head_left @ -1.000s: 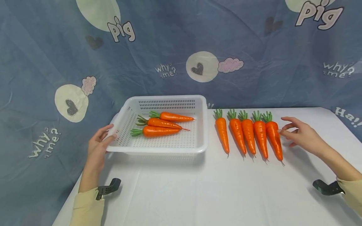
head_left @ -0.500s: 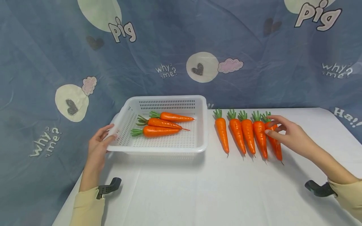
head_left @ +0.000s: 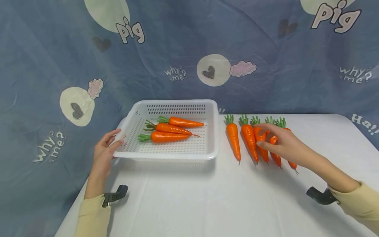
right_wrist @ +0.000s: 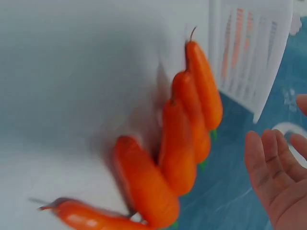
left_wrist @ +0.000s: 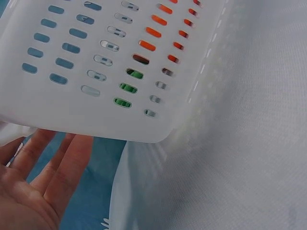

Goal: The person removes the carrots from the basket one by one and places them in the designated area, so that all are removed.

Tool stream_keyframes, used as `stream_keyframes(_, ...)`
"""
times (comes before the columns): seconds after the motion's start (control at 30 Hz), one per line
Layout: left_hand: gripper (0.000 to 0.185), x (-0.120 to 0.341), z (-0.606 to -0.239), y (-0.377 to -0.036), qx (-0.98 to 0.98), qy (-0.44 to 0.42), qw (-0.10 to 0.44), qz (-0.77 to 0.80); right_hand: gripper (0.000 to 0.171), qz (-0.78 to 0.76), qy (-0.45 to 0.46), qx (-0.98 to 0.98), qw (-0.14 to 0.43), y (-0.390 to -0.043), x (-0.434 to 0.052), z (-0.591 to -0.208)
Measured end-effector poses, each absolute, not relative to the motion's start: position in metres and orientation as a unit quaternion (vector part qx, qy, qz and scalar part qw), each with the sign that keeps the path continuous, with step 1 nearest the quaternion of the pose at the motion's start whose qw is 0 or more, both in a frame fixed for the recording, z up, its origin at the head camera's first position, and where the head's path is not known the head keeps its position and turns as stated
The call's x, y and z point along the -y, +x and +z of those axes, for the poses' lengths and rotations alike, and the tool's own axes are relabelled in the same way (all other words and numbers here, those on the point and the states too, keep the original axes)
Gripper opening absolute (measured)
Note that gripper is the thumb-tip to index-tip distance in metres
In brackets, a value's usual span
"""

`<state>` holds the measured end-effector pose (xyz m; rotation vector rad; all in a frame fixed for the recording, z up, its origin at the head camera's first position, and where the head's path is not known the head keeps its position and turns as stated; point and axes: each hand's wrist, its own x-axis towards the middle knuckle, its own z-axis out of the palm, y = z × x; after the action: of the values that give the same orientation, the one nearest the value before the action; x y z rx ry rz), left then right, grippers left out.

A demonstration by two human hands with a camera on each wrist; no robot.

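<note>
A white perforated plastic basket [head_left: 165,156] stands on the left part of the table, with three carrots [head_left: 170,137] lying inside, green tops to the left. At its left end, my left hand [head_left: 103,153] holds the rim, thumb on top; in the left wrist view its fingers [left_wrist: 69,175] extend under the rim. To the basket's right, several carrots lie in a row, tops pointing away. My right hand [head_left: 282,144] hovers over the right part of this row, fingers loosely bent and holding nothing. It partly hides some carrots; the leftmost carrot [head_left: 233,140] is fully visible.
A white cloth [head_left: 207,204] covers the table. Right behind it hangs a blue printed curtain [head_left: 165,42], which also runs along the left side. A dark wrist mount [head_left: 321,196] sits on the right arm, another [head_left: 116,195] on the left.
My right hand has moved left along the carrot row, from beside the rightmost carrot to above the middle ones. My left hand, the basket and the carrots have stayed in place.
</note>
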<state>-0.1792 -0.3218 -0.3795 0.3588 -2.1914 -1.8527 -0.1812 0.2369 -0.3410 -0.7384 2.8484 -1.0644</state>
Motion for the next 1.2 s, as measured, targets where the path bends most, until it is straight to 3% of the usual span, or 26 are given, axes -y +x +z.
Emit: stream_keyframes(1.2,0.046,0.322,-0.380,-0.179,0.755,0.124,0.122,-0.632,0.056,-0.254,-0.401,-0.877,0.077,-0.199,-0.135,-0.293)
